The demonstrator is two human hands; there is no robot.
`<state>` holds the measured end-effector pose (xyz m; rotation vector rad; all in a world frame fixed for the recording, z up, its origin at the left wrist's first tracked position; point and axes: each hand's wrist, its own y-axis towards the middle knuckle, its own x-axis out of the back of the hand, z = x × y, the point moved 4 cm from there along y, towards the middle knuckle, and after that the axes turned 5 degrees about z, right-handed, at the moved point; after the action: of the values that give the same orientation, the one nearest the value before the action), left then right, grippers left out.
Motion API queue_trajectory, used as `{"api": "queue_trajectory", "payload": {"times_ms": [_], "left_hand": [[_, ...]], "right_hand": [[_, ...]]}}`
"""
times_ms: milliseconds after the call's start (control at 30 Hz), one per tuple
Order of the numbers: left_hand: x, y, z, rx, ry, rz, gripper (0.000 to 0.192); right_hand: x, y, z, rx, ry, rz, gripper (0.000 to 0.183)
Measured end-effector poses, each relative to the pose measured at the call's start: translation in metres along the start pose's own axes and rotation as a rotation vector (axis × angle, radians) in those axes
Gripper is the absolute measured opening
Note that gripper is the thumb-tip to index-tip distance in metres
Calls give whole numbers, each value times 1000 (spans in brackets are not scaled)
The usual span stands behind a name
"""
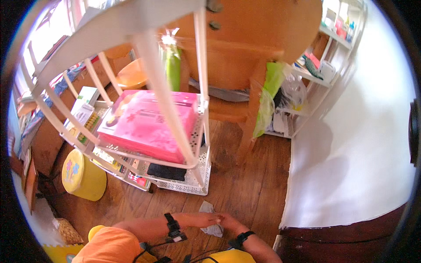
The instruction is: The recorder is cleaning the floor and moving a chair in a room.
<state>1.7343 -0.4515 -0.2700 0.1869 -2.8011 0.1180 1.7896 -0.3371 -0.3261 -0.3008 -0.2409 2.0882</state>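
Observation:
A crumpled grey cloth (213, 230) shows above and below my left hand (210, 219), which appears closed around its middle. Fingers of my right hand (227, 221) meet the left one at the cloth; their grip is blurred, so I cannot tell whether they hold it too. Both hands are low in the view, above the brown wood floor (250, 184). Each wrist wears a black strap. Beyond the hands stands a white rack (194, 188) with perforated shelves, carrying a pink package (148, 121) on one shelf and a folded black item (167, 172) lower down.
A yellow round stool (93, 179) stands left of the rack. Behind are a wooden table (263, 26) and a wooden chair (227, 65) with a green bag (268, 95) hanging beside it. A loaded shelf unit (309, 77) stands along the white wall (355, 157) at right.

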Motion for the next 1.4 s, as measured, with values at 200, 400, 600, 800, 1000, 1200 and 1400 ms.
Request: {"api": "queue_trajectory", "payload": {"times_ms": [200,400,600,800,1000,1200,1400], "left_hand": [[76,-32,-88,367,144,86,40],[87,-51,-72,414,-231,151,31],[98,-56,-42,51,254,102,60],[95,-101,38,165,495,243,31],[99,-134,35,300,438,446,39],[86,-154,-35,494,309,636,48],[102,-133,-218,730,115,648,57]], "right_hand": [[127,-22,25,-232,-551,-464,29],[123,-26,199,-41,-592,-527,32],[116,-30,288,171,-885,-524,31],[100,-72,291,92,-549,-637,36],[101,-102,286,156,-849,-703,46],[80,-110,354,324,-729,-842,49],[40,-134,373,94,-395,-799,50]]}}
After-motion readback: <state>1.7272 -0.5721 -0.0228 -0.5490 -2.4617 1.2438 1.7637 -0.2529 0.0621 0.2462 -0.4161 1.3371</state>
